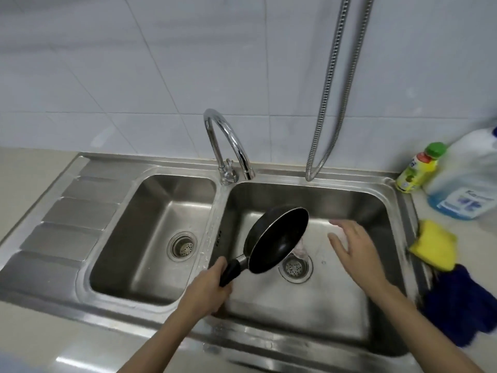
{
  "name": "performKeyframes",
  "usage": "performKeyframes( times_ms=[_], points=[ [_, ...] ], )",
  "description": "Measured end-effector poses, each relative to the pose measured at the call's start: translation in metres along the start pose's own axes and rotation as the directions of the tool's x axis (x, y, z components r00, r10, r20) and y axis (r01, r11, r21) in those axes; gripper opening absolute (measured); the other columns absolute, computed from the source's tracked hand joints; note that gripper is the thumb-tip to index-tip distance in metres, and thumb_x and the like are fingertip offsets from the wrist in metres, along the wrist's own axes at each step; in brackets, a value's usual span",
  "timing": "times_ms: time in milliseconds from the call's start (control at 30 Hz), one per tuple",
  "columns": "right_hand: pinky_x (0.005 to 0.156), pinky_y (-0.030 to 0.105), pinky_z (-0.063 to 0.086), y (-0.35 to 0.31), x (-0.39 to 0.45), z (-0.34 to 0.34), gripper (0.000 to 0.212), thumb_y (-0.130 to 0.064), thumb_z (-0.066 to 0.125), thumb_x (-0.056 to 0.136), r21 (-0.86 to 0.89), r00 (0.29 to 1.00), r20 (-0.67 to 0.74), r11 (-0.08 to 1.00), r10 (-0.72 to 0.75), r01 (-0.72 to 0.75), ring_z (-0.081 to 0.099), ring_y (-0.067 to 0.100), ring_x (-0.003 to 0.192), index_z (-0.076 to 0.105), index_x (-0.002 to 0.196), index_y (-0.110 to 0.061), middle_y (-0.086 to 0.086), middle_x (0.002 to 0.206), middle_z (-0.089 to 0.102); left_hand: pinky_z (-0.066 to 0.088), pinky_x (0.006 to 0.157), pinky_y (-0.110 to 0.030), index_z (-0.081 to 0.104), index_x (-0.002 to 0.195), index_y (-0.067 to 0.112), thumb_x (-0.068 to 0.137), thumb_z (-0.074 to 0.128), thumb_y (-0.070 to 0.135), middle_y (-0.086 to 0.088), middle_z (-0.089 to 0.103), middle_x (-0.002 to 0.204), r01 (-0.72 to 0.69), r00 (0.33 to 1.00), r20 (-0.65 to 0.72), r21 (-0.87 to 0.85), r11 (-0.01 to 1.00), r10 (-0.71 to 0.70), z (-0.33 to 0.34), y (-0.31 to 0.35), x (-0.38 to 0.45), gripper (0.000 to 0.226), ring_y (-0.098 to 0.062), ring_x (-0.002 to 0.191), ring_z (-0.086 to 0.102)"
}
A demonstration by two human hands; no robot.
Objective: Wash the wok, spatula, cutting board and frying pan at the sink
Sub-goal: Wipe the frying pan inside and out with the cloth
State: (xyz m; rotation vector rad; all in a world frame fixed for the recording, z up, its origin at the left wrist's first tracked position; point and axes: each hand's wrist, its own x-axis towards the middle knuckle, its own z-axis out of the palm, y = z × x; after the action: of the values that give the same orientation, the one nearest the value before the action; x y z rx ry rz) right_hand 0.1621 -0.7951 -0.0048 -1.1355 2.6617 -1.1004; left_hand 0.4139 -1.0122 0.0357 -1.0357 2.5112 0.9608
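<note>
A small black frying pan [279, 239] hangs tilted over the right basin of the steel double sink [398, 200], its inside facing right and down above the drain [295, 267]. My left hand [208, 286] grips the pan's black handle at the basin's left wall. My right hand [355, 249] hovers inside the right basin to the right of the pan, fingers spread and holding nothing. The chrome tap [231, 142] arches over the divider; no water stream shows. I see no wok, spatula or cutting board.
A yellow sponge [434, 244] and a dark blue cloth [457, 302] lie on the right counter edge. Behind them stand a yellow bottle with a green cap [418, 169] and a large jug of blue liquid [468, 181]. A metal hose [330, 90] hangs down the tiled wall. The left basin [158, 238] holds nothing.
</note>
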Motion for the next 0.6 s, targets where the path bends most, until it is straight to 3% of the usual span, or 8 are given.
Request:
performKeyframes(
  times_ms=[100,167,267,400,500,600],
  points=[
    [0.092,0.041,0.038,0.04,-0.067,-0.044,0.039,-0.034,0.046,0.088,-0.271,0.968,-0.24,0.952,0.076,-0.142,0.053,0.035,0.109,0.061,0.11,-0.005,0.013,0.117,0.056,0.045,0.057,-0.035,0.032,0.09,0.03,0.084,0.055,0.024,0.001,0.059,0.074,-0.076,0.996,-0.03,0.173,0.982,0.082,0.008,0.007,0.003,0.024,-0.023,0.066,0.058],
    [0.098,0.051,0.032,0.062,-0.097,-0.064,0.046,-0.03,0.055,0.081,-0.426,0.912,-0.353,0.832,0.208,-0.355,0.042,0.045,0.121,0.055,0.116,0.0,0.025,0.13,0.046,0.046,0.058,-0.034,0.033,0.093,0.029,0.086,0.056,0.026,0.001,0.06,0.075,-0.115,0.993,-0.015,0.192,0.975,0.12,0.015,0.016,0.002,0.024,-0.024,0.068,0.06],
    [0.104,0.059,0.028,0.084,-0.125,-0.074,0.073,-0.036,0.073,0.075,-0.434,0.812,-0.337,0.686,0.477,-0.584,0.033,0.045,0.129,0.043,0.134,-0.004,0.031,0.14,0.034,0.043,0.058,-0.032,0.036,0.089,0.024,0.085,0.061,0.023,0.001,0.059,0.075,-0.105,0.994,0.047,0.13,0.986,0.1,0.024,0.029,0.0,0.026,-0.019,0.065,0.057],
    [0.099,0.052,0.04,0.085,-0.139,-0.077,0.092,-0.051,0.072,0.072,-0.363,0.785,-0.268,0.696,0.558,-0.619,0.042,0.04,0.121,0.03,0.145,-0.015,0.025,0.134,0.044,0.031,0.038,-0.026,0.038,0.088,0.012,0.086,0.064,0.011,-0.007,0.053,0.065,0.04,0.972,0.233,-0.228,0.973,0.014,0.034,0.04,-0.002,0.026,-0.013,0.04,0.04],
    [0.092,0.046,0.04,0.075,-0.151,-0.08,0.092,-0.06,0.066,0.074,-0.412,0.773,-0.278,0.656,0.57,-0.632,0.044,0.034,0.115,0.026,0.147,-0.022,0.018,0.127,0.048,0.024,0.036,-0.023,0.038,0.092,0.007,0.089,0.062,0.008,-0.008,0.05,0.061,0.106,0.951,0.309,-0.357,0.928,0.01,0.037,0.047,-0.006,0.024,-0.014,0.036,0.035],
    [0.078,0.042,0.044,0.069,-0.169,-0.078,0.084,-0.059,0.065,0.075,-0.451,0.767,-0.318,0.622,0.557,-0.639,0.05,0.033,0.098,0.034,0.143,-0.021,0.018,0.112,0.054,0.023,0.038,-0.021,0.038,0.09,0.008,0.092,0.06,0.008,-0.008,0.048,0.059,0.13,0.934,0.355,-0.442,0.888,0.04,0.039,0.059,-0.012,0.022,-0.015,0.038,0.034]
  ],
)
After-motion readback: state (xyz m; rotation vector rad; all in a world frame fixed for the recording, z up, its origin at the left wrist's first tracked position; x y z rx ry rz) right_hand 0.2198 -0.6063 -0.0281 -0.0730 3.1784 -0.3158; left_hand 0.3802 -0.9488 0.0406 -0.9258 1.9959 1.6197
